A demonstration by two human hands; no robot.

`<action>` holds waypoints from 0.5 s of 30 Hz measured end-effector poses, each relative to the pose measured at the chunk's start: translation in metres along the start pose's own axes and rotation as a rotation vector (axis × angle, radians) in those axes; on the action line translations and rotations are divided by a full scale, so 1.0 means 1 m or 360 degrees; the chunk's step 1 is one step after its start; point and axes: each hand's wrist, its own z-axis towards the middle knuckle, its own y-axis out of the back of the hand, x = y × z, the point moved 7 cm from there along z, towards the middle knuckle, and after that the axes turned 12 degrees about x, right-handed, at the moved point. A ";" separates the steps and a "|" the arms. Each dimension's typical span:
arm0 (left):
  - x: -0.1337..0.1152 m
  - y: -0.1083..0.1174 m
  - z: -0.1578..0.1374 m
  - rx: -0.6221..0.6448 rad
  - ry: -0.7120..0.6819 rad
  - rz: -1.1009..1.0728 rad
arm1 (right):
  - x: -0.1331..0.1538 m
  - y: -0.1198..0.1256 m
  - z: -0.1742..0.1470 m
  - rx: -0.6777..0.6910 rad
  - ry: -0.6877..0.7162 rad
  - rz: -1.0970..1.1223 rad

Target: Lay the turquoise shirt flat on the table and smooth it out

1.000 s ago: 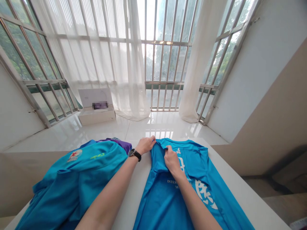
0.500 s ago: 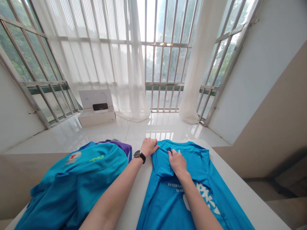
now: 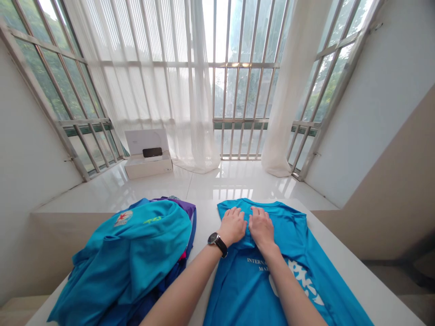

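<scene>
A bright blue shirt (image 3: pixel 288 244) with white lettering and a white printed design is spread on the white table, its collar toward the window. On its upper left part rests my left hand (image 3: pixel 234 225), palm down, fingers stretched forward, with a black-strapped watch (image 3: pixel 217 242) at the wrist. My right hand (image 3: pixel 261 227) lies beside it just below the collar, fingers also extended on the fabric. Both palms are hidden. Slight creases show in the cloth around the hands. The right forearm covers part of the lettering.
Left of the shirt is a heap of clothes (image 3: pixel 136 253), mostly teal, with purple and dark blue pieces beneath. An opened white box (image 3: pixel 149 166) with a dark phone-like device (image 3: pixel 152 152) stands on the windowsill. Sheer curtains (image 3: pixel 163 90) hang before the barred window.
My left hand has moved from the shirt's top left edge in onto the fabric. My right hand has let go of the pinched cloth and now lies on it. The view has shifted slightly left.
</scene>
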 end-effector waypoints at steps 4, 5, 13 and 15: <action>-0.003 -0.018 -0.010 0.0090 0.0003 -0.0077 | -0.014 0.016 0.008 -0.0071 0.0090 0.0008; -0.002 -0.019 -0.011 0.0121 0.0005 -0.0108 | -0.022 0.021 0.010 -0.0076 0.0112 0.0005; -0.010 -0.015 -0.005 0.0192 0.0094 -0.0232 | -0.097 0.011 0.003 0.0177 0.0173 -0.0158; -0.013 -0.019 -0.005 0.0196 0.0115 -0.0253 | -0.105 -0.005 0.000 0.0259 0.0119 -0.0191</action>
